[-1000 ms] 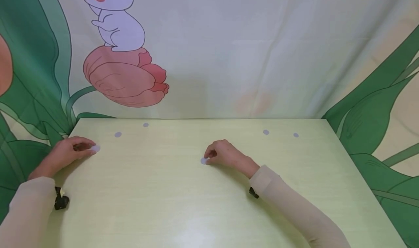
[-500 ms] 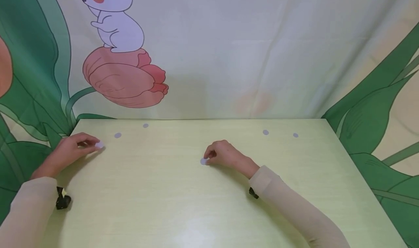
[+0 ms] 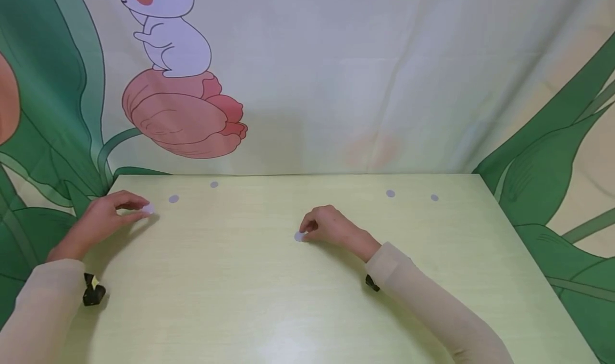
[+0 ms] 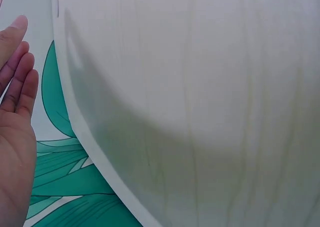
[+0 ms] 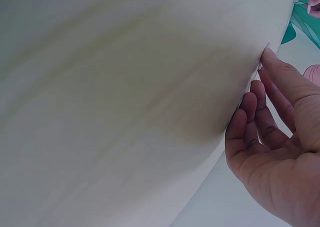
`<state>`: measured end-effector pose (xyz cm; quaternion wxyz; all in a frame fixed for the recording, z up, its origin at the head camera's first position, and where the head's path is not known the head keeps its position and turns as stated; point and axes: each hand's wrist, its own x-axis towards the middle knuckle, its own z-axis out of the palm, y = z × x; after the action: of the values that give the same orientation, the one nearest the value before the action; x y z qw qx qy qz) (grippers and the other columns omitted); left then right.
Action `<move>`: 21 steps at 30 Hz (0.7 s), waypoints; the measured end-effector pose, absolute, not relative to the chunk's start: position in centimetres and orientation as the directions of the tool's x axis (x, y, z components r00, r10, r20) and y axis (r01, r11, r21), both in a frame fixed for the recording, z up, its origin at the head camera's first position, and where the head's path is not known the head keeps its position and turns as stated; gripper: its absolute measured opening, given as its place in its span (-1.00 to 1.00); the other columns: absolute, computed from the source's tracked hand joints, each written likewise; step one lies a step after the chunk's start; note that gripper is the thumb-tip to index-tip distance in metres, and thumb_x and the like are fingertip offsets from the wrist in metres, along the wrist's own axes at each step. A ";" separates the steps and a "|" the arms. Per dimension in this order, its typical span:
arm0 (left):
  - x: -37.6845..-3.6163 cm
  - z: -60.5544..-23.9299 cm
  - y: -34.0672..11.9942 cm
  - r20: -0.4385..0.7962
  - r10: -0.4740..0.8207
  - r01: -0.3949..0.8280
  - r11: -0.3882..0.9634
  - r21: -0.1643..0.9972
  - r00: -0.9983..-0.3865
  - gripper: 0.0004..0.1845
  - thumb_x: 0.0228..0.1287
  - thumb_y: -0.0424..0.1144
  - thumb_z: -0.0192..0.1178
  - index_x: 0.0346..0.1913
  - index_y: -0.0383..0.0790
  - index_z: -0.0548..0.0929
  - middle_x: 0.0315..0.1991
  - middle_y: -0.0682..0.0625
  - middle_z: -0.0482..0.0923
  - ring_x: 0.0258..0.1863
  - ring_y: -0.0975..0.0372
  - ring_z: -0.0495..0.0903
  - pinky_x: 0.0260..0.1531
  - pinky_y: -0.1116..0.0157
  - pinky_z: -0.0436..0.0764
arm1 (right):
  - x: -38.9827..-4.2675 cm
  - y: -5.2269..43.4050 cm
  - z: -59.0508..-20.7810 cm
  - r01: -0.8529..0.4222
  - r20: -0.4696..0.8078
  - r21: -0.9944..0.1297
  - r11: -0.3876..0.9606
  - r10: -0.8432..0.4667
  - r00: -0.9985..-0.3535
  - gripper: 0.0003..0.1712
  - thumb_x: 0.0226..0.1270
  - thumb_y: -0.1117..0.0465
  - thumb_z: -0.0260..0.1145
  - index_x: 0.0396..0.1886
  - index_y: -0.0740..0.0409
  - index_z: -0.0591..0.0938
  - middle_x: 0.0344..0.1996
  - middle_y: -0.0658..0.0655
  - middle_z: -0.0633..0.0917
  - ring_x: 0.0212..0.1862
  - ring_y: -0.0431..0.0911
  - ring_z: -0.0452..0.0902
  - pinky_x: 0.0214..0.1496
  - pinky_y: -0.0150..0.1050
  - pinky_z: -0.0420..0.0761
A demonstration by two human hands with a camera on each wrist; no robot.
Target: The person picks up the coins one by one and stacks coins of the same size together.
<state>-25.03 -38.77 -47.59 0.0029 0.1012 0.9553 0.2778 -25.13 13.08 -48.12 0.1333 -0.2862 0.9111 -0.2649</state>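
Note:
Between thumb and fingertips, my left hand [image 3: 110,214] pinches a small pale lilac disc [image 3: 148,208] near the table's far left corner. A shadow falls on the tabletop just below that hand. In the left wrist view its fingers show at the left edge, and the disc is hidden. Around the middle of the table, my right hand [image 3: 331,226] pinches a second pale disc [image 3: 299,237] by its edge, low at the surface. The right wrist view shows this disc edge-on as a thin white rim [image 5: 268,45] at the thumb tip, with the other fingers curled beside it.
Several similar discs lie along the far side: a disc [image 3: 174,199] and another disc [image 3: 214,184] at left, a third disc [image 3: 391,194] and its neighbour disc [image 3: 434,197] at right. Behind the pale table [image 3: 240,300] hangs a printed curtain [image 3: 312,86].
My left hand has moved a little right and away from me with its disc, rising off the tabletop. The right hand and the discs along the far side stay put.

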 end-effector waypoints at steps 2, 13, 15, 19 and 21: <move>-25.1 -47.6 -38.6 0.065 0.200 0.204 0.825 0.527 -0.978 -0.61 0.32 0.00 0.39 0.10 -0.13 0.71 0.01 -0.09 0.65 0.02 0.13 0.56 -0.07 0.41 0.51 | -25.1 13.1 -48.2 -0.451 -0.093 -0.560 0.695 -0.594 -0.799 -0.90 0.26 0.22 0.52 -0.23 0.07 0.80 -0.38 -0.09 0.68 -0.27 -0.19 0.51 -0.15 -0.35 0.54; -25.5 -47.8 -36.5 0.151 0.264 0.303 0.767 0.566 -0.952 -0.68 0.29 -0.17 0.43 0.04 -0.23 0.73 -0.06 -0.13 0.68 -0.17 0.55 0.51 -0.11 0.59 0.48 | -25.2 13.2 -48.3 -0.444 -0.099 -0.557 0.702 -0.587 -0.804 -0.89 0.26 0.22 0.52 -0.22 0.06 0.80 -0.37 -0.09 0.68 -0.27 -0.19 0.53 -0.14 -0.34 0.56; -25.5 -47.8 -36.0 0.154 0.273 0.312 0.761 0.569 -0.949 -0.68 0.30 -0.17 0.43 0.04 -0.24 0.72 -0.07 -0.13 0.68 -0.17 0.53 0.52 -0.10 0.56 0.49 | -25.2 13.2 -48.3 -0.444 -0.099 -0.558 0.701 -0.587 -0.803 -0.89 0.26 0.22 0.52 -0.22 0.06 0.80 -0.37 -0.09 0.68 -0.27 -0.19 0.52 -0.14 -0.34 0.56; -25.7 -47.8 -35.3 0.157 0.277 0.316 0.763 0.564 -0.948 -0.68 0.29 -0.19 0.43 0.03 -0.24 0.71 -0.08 -0.12 0.69 -0.18 0.51 0.53 -0.12 0.55 0.50 | -25.2 13.1 -48.2 -0.437 -0.104 -0.565 0.700 -0.586 -0.804 -0.89 0.26 0.23 0.52 -0.22 0.05 0.80 -0.38 -0.09 0.68 -0.26 -0.18 0.51 -0.14 -0.34 0.55; -25.9 -47.8 -34.9 0.157 0.288 0.325 0.755 0.569 -0.945 -0.68 0.29 -0.20 0.43 0.04 -0.24 0.71 -0.08 -0.11 0.68 -0.18 0.49 0.53 -0.15 0.58 0.50 | -25.3 13.1 -48.2 -0.434 -0.106 -0.566 0.700 -0.585 -0.804 -0.89 0.26 0.23 0.53 -0.22 0.05 0.80 -0.38 -0.09 0.68 -0.26 -0.18 0.51 -0.14 -0.34 0.54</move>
<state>-25.85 -34.90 -47.82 -0.0296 0.1638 0.9363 0.3092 -25.26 13.10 -48.20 0.1405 -0.2796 0.9113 -0.2676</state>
